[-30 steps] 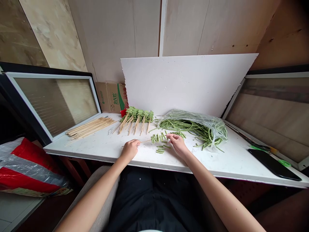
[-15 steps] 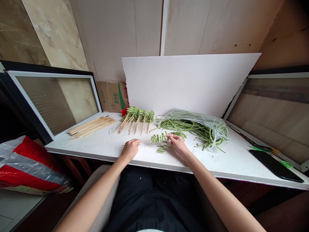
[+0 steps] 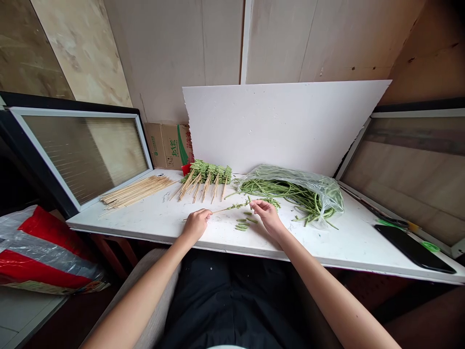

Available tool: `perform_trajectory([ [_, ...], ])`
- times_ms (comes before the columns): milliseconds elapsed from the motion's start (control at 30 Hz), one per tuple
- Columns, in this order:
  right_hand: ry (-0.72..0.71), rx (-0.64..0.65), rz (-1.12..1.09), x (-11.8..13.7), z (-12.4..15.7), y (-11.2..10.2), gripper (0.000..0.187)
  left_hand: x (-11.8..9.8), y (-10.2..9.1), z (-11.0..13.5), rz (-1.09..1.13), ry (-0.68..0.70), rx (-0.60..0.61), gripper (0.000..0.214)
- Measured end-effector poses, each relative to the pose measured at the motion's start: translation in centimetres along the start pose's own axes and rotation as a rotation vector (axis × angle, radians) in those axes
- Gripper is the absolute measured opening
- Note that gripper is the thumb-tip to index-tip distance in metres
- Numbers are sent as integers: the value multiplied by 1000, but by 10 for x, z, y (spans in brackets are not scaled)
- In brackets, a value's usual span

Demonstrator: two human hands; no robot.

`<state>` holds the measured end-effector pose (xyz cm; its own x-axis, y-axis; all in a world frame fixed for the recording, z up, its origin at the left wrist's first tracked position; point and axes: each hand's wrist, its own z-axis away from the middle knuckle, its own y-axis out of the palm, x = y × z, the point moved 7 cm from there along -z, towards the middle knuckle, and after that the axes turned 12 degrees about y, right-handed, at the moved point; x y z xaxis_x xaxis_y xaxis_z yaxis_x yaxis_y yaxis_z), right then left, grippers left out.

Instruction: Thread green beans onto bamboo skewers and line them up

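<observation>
Skewer of bean pieces (image 3: 237, 206), dial centre, above the table (image 3: 145, 220). Left hand (image 3: 198, 224) closed round its bare end; right hand (image 3: 267, 214) pinched at the far end, hiding the tip. Likely trouble: off-centre push splits a piece or pricks a finger. Loose pieces (image 3: 241, 227) at six o'clock; bare sticks (image 3: 140, 191), nine; loaded skewers (image 3: 207, 177), eleven; cut pile (image 3: 273, 202), three, partly blocked by the right hand.

You, the wearer: bare-armed, in black.
Your left hand (image 3: 197, 224) and right hand (image 3: 266, 214), ungloved; your left forearm (image 3: 152, 286) and right forearm (image 3: 327, 286), bare up to the picture's edge; over your lap, a garment (image 3: 232, 303) of plain black cloth, softly creased, bearing a tiny pale fleck (image 3: 211, 268).
</observation>
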<state>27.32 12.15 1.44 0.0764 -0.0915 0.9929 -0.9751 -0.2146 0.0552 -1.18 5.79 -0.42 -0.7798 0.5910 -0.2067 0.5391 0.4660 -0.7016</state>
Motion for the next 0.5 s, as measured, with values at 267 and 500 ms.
perform_trajectory([
  [267, 20, 12, -14, -2, -2, 0, 44, -1, -2, 0, -31, -31, 10, 47],
  [500, 58, -17, -65, -7, -4, -2, 41, -4, -3, 0, -26, -33, -34, 28],
])
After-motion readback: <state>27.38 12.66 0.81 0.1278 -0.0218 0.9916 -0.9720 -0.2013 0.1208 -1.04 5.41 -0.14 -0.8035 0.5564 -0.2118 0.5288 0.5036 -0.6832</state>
